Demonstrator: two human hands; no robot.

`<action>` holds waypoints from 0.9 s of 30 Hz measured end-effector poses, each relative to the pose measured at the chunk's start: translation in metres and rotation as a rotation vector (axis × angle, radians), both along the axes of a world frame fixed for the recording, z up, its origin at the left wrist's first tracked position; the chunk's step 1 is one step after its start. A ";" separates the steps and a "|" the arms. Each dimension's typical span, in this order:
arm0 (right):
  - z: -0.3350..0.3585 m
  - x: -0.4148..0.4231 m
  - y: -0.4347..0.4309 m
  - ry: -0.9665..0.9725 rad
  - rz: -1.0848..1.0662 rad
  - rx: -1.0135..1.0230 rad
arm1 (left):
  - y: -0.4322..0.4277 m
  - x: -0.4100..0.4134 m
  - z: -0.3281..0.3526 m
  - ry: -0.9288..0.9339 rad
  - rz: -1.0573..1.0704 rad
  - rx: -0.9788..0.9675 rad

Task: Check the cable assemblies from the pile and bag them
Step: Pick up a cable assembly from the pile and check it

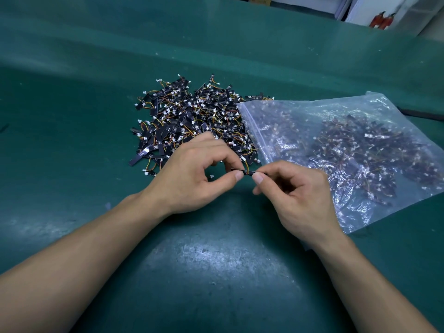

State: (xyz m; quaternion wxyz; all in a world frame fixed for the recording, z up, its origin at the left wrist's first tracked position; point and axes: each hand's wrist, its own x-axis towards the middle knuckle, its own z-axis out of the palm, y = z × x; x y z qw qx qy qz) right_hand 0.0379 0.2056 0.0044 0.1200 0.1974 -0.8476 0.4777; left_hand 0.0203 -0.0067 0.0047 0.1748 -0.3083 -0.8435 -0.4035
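A pile of cable assemblies point(192, 116), black strips with orange-yellow wires and white connectors, lies on the green table point(72, 116) ahead of me. To its right lies a clear zip bag point(348, 152) holding several assemblies, its mouth toward the pile. Just in front of the pile, my left hand point(194, 174) and my right hand point(298, 198) pinch the two ends of one cable assembly point(248, 172) between thumb and fingers, holding it level a little above the table. A white connector shows under my left palm.
Green matting covers the whole bench, worn pale near my forearms. At the far right corner stand two red extinguishers point(382, 20) and white panels beyond the table edge. A dark strip point(422, 114) lies behind the bag.
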 end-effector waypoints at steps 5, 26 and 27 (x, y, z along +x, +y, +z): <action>0.000 0.001 0.000 -0.016 0.011 -0.019 | 0.000 0.001 0.001 -0.007 0.003 -0.005; 0.000 -0.001 0.001 -0.034 -0.017 -0.027 | -0.001 -0.002 -0.002 -0.037 0.013 0.013; 0.000 -0.001 0.001 -0.050 -0.023 -0.029 | -0.001 -0.002 -0.002 -0.036 0.015 0.010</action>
